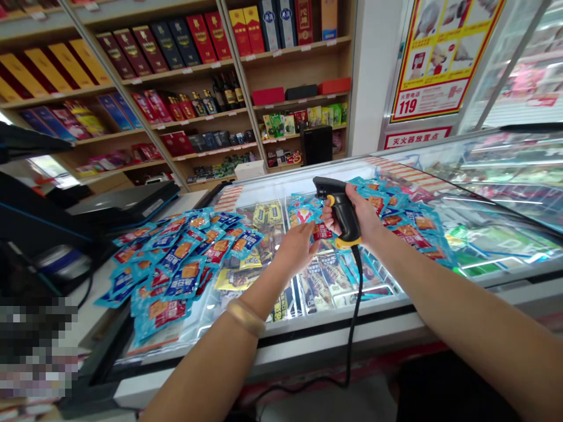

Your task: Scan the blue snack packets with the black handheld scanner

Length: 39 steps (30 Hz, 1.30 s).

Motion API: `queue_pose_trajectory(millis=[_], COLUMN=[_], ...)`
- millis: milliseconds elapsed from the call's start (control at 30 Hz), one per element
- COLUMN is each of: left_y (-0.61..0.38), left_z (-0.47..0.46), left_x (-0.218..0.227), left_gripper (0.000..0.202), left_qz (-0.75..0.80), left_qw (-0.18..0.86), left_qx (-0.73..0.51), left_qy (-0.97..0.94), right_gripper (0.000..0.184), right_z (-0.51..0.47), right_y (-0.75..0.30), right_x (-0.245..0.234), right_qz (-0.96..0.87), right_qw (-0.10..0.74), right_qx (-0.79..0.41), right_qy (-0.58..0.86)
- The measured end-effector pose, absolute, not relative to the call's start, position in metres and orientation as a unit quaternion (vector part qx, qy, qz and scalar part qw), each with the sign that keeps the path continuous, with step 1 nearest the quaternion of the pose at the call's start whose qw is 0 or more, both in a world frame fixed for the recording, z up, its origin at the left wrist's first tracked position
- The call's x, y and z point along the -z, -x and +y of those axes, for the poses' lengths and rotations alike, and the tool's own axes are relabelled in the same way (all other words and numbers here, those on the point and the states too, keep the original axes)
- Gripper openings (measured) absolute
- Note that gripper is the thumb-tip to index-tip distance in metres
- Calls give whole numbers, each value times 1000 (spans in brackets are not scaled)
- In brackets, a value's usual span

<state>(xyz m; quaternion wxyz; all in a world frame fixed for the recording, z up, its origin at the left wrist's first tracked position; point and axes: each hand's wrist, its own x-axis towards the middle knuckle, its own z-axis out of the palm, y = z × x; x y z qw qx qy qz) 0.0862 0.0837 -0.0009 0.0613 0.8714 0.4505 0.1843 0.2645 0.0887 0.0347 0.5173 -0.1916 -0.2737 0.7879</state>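
Note:
My right hand (352,217) is wrapped around the grip of a black and yellow barcode scanner (345,214), its head pointing left and its cable hanging from the base. Close by on the left, my left hand (297,249) has its fingers and thumb at a small red and blue snack packet (322,231), seemingly pinching its edge; the hand partly hides it. A heap of blue snack packets (189,252) lies left on the freezer's glass top. Another heap of the same packets (409,225) spreads beyond my right forearm.
The glass-topped chest freezer (272,334) holds wrapped frozen goods under the glass. A black device (127,202) sits on the counter at left. Shelves (180,70) with boxes and bottles stand behind. The scanner cable (352,340) hangs over the freezer's front edge.

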Motion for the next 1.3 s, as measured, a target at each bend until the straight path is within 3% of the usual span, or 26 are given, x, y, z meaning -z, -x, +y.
queue_pose_trajectory(millis=[200, 367, 500, 900, 1300], left_y=[-68, -62, -62, -56, -56], left_z=[89, 99, 100, 97, 99], left_x=[-7, -2, -4, -11, -10], left_gripper=[28, 34, 28, 30, 36], left_qz=[507, 498, 468, 456, 441], left_qw=[86, 376, 500, 457, 450], left_qx=[-325, -564, -584, -622, -634], left_qy=[-794, -541, -436, -444, -448], right_gripper=[56, 54, 53, 46, 52], right_z=[84, 80, 76, 68, 64], right_y=[-265, -259, -252, -241, -238], right_x=[-39, -38, -35, -30, -34], right_qz=[-251, -252, -261, -311, -329], right_qw=[522, 504, 475, 396, 390], right_qx=[-792, -799, -810, -818, -797], right_qy=[192, 210, 227, 280, 324])
